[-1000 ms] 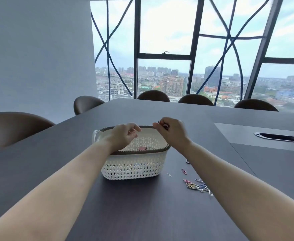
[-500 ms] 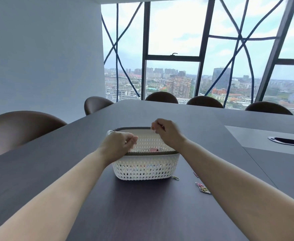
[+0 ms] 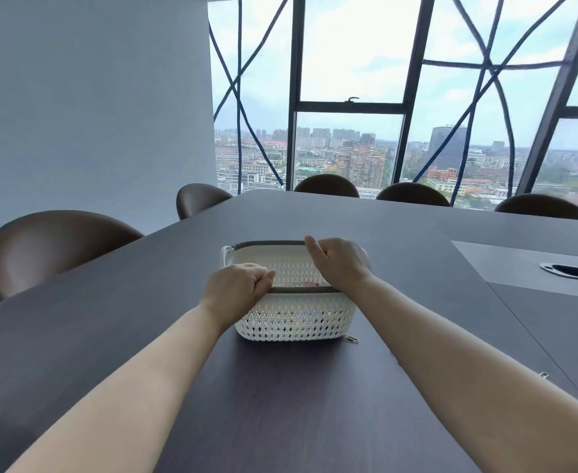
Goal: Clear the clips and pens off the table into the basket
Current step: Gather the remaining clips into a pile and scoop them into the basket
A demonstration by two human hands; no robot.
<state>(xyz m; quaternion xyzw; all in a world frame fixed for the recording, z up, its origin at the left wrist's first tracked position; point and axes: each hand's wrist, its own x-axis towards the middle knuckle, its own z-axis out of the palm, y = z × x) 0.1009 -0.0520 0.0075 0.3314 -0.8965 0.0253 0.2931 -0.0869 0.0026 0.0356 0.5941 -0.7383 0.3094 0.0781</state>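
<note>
A white lattice basket [image 3: 294,319] with a brown rim stands on the dark table [image 3: 280,397] in front of me. My left hand [image 3: 236,288] is closed in a fist and rests at the basket's near rim. My right hand [image 3: 338,264] hovers over the basket's right side, fingers curled and thumb up, and nothing shows in it. Something pink [image 3: 309,284] lies inside the basket. One paper clip [image 3: 350,337] lies at the basket's front right corner. Another clip [image 3: 543,374] peeks out beside my right forearm. No pens are visible.
Brown chairs [image 3: 55,247] line the left side and far end of the table. A grey inset panel with a cable slot [image 3: 574,272] sits at the right. Large windows stand behind the table.
Both hands dropped lower onto the basket. The red clip seen in my right fingers no longer shows. The view shifted, and the clip pile is now hidden behind my right arm.
</note>
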